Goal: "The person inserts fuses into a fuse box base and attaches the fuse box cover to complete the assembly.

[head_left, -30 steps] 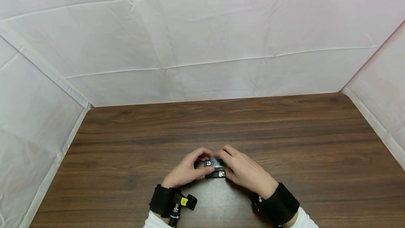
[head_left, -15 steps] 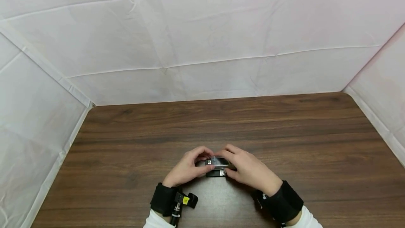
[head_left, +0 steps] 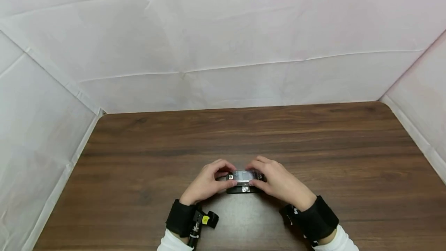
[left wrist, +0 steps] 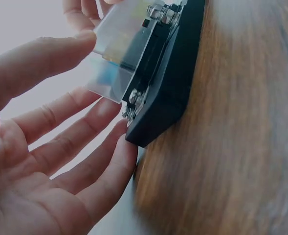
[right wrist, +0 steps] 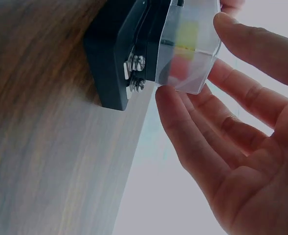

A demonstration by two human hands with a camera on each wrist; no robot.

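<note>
A small black terminal block [head_left: 245,189] with silver screws lies on the wooden table [head_left: 244,134] near the front edge. A clear plastic cover [head_left: 245,175] lies flat across its top. My left hand [head_left: 228,177] pinches the cover's left end, and my right hand [head_left: 259,175] pinches its right end. In the left wrist view the thumb rests on the cover [left wrist: 117,54] and the fingers touch the block's corner [left wrist: 170,93]. In the right wrist view a finger touches the lower corner of the cover [right wrist: 190,54] beside the block [right wrist: 112,63], with the thumb close above.
White cloth walls [head_left: 223,49] close off the table at the back and on both sides. Black straps [head_left: 179,218] with small cameras sit on both wrists. Bare wood stretches behind and to either side of the hands.
The clear cover was tilted under my right fingers; it now lies level across the block. My right hand has slid to the right end. My left hand has barely moved.
</note>
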